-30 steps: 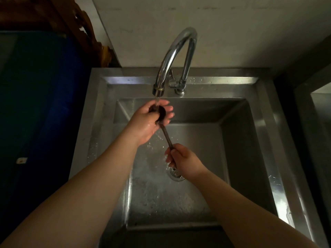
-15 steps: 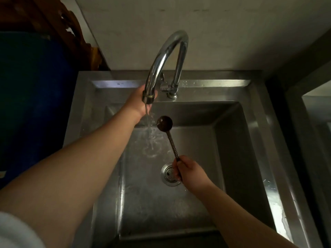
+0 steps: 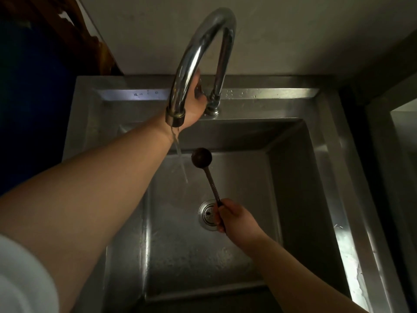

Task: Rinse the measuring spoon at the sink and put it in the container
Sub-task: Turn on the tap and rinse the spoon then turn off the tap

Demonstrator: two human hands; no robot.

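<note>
1. The right hand (image 3: 239, 222) grips the measuring spoon (image 3: 209, 175) by its handle end, bowl raised over the steel sink (image 3: 325, 177) just beside the thin water stream (image 3: 181, 163).
2. The left hand (image 3: 194, 105) reaches behind the faucet (image 3: 194, 57); its grip is hidden.
3. Markings on the sink's back ledge are unreadable.

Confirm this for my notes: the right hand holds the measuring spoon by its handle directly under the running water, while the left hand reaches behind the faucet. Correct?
Not quite. In the head view the measuring spoon is beside the water stream, to its right, not under it. The rest holds: the right hand grips the handle and the left hand reaches behind the faucet.
</note>
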